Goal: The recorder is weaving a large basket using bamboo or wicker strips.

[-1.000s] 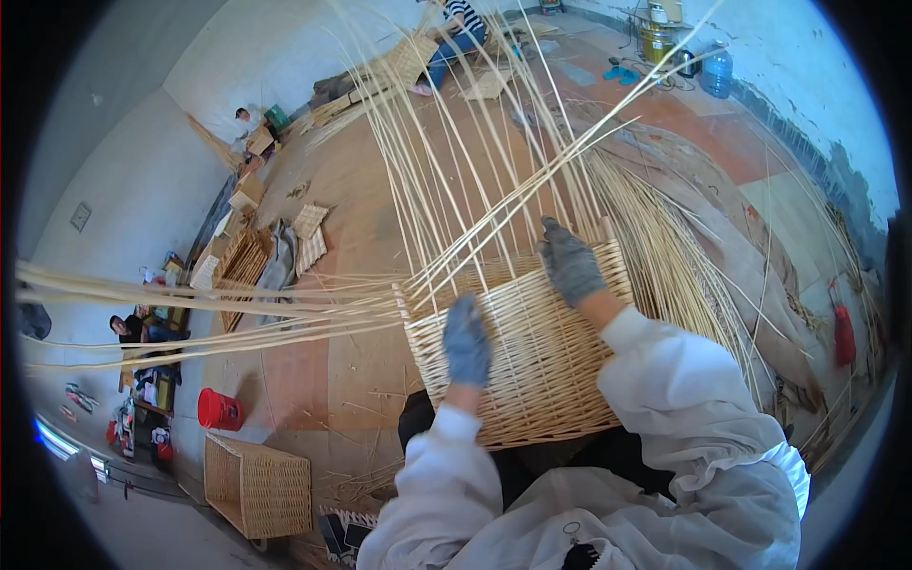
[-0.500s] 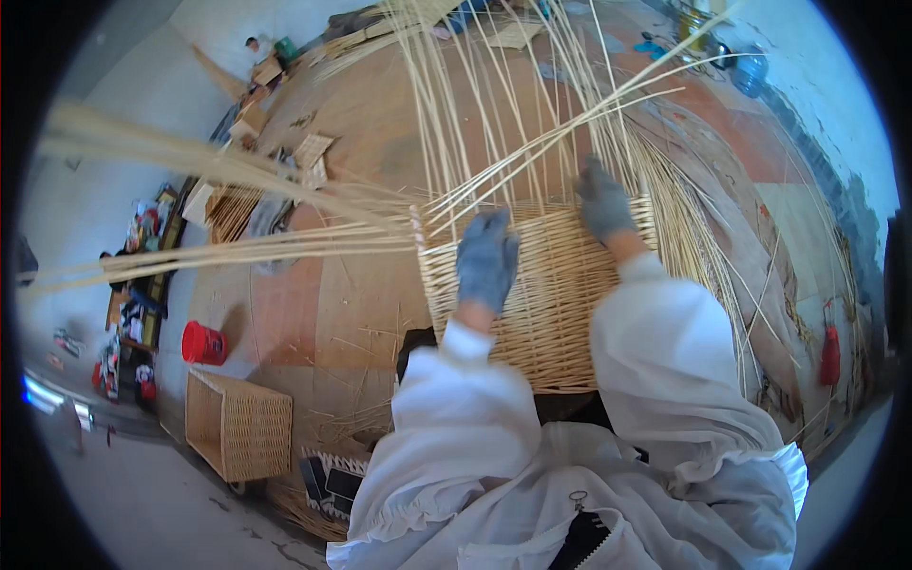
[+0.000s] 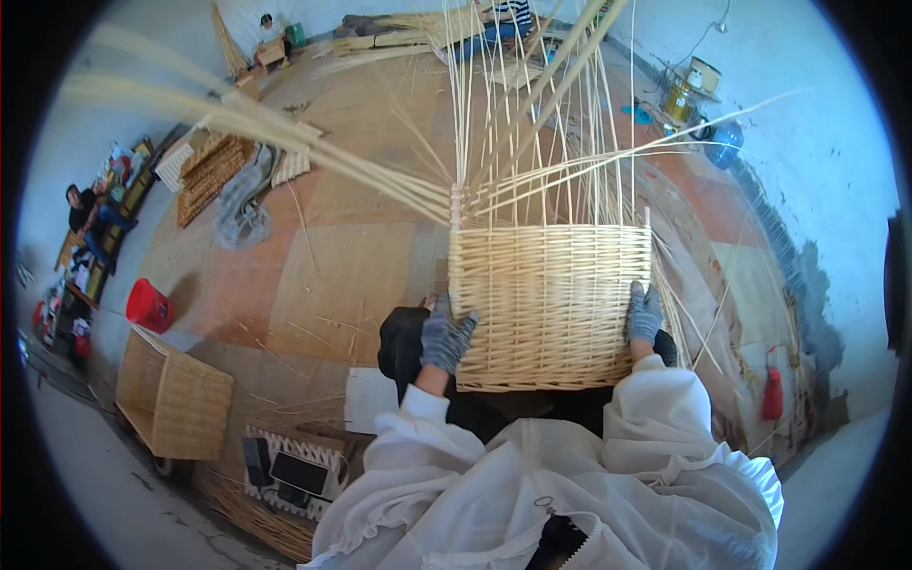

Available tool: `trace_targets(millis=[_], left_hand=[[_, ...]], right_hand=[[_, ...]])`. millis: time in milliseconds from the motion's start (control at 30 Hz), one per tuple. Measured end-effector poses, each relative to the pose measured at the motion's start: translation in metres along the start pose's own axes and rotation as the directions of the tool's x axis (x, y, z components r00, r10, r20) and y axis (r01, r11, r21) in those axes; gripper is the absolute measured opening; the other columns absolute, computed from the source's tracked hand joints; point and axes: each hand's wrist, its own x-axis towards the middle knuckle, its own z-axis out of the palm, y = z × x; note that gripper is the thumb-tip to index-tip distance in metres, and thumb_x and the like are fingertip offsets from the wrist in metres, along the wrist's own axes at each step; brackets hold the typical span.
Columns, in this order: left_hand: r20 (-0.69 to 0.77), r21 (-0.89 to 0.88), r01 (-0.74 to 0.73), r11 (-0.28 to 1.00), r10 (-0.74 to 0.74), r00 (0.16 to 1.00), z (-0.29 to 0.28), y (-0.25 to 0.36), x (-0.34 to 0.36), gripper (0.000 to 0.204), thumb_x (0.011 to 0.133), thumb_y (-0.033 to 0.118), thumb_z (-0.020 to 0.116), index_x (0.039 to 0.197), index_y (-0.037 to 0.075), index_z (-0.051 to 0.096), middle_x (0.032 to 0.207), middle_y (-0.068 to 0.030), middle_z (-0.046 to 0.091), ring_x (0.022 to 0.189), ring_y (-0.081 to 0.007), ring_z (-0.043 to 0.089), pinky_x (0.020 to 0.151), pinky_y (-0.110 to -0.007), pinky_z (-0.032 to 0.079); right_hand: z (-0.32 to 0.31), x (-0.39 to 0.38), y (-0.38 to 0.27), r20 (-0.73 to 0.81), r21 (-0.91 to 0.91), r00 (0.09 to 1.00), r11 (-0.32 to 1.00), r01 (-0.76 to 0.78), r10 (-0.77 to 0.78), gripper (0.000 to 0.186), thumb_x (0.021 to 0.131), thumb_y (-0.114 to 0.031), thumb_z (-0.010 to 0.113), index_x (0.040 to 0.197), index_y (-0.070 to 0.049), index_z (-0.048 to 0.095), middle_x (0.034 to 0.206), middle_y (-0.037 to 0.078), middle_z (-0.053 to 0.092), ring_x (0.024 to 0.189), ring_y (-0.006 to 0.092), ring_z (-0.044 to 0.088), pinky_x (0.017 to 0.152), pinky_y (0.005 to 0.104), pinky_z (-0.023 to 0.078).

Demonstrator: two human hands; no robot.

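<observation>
A half-woven wicker basket point(image 3: 551, 309) stands over my lap, its woven wall facing me. My left hand point(image 3: 446, 335), in a grey glove, grips the left edge of this wall. In a matching glove, my right hand point(image 3: 644, 314) holds the opposite edge, fingers along the side. Long pale willow rods point(image 3: 570, 185) rise from the far part of the basket. A blurred bundle of rods point(image 3: 356, 179) sticks out to the left from the upper corner, and other rods point(image 3: 655, 144) slant up to the right. The inside of the basket is hidden.
Left of me a box-shaped wicker basket point(image 3: 195, 407) lies on its side near a red bucket point(image 3: 149, 306). A phone point(image 3: 299, 472) rests on a white slatted stand. One person point(image 3: 95, 220) sits at the far left, another point(image 3: 503, 27) at the back. A blue water bottle point(image 3: 725, 144) stands far right.
Both hands have come down from the basket's top edge and rods to its left and right sides. The basket now faces me squarely, and the rods have swung with it.
</observation>
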Motion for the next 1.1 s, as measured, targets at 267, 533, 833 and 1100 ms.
trace_targets(millis=[267,533,833,1100], left_hand=[[-0.051,-0.621,-0.025,0.784,-0.009,0.999,-0.034,-0.046,0.075,0.058,0.071,0.014,0.074,0.12,-0.001,0.047,0.113,-0.0162,0.055,0.105,-0.0252,0.053,0.089,-0.033,0.044],[0.12,-0.786,-0.017,0.618,0.179,0.976,-0.016,0.028,0.16,0.061,0.065,0.009,0.079,0.118,0.0,0.05,0.11,-0.0071,0.058,0.099,-0.019,0.053,0.089,-0.028,0.043],[0.053,-0.657,-0.182,0.731,0.285,0.957,0.0,0.004,0.165,0.079,0.068,0.008,0.076,0.133,0.002,0.031,0.132,-0.0117,0.038,0.118,-0.0214,0.038,0.101,-0.032,0.033],[0.121,0.644,-0.696,0.317,0.856,0.502,0.011,-0.043,0.17,0.062,0.07,0.016,0.076,0.122,0.001,0.046,0.119,-0.0159,0.052,0.108,-0.0304,0.049,0.092,-0.036,0.041]], right_hand=[[0.03,0.012,-0.064,-0.062,-0.177,0.893,0.886,0.429,-0.445,0.035,0.088,-0.028,0.054,0.102,0.004,0.055,0.094,0.016,0.061,0.086,0.0313,0.058,0.078,0.0351,0.046],[0.163,0.126,-0.191,0.563,0.826,0.825,0.003,-0.564,-0.049,0.011,0.083,-0.007,0.06,0.092,-0.002,0.057,0.086,0.006,0.061,0.082,0.0217,0.059,0.078,0.0323,0.052],[0.165,0.137,-0.253,0.545,0.836,0.705,0.232,-0.497,-0.454,0.016,0.082,-0.01,0.062,0.091,-0.003,0.051,0.095,0.016,0.058,0.084,0.027,0.06,0.075,0.042,0.053],[0.266,0.18,-0.338,0.769,-0.15,0.555,0.755,0.639,-0.318,0.019,0.085,-0.019,0.052,0.09,-0.002,0.058,0.102,0.013,0.061,0.1,0.0284,0.058,0.082,0.039,0.045]])
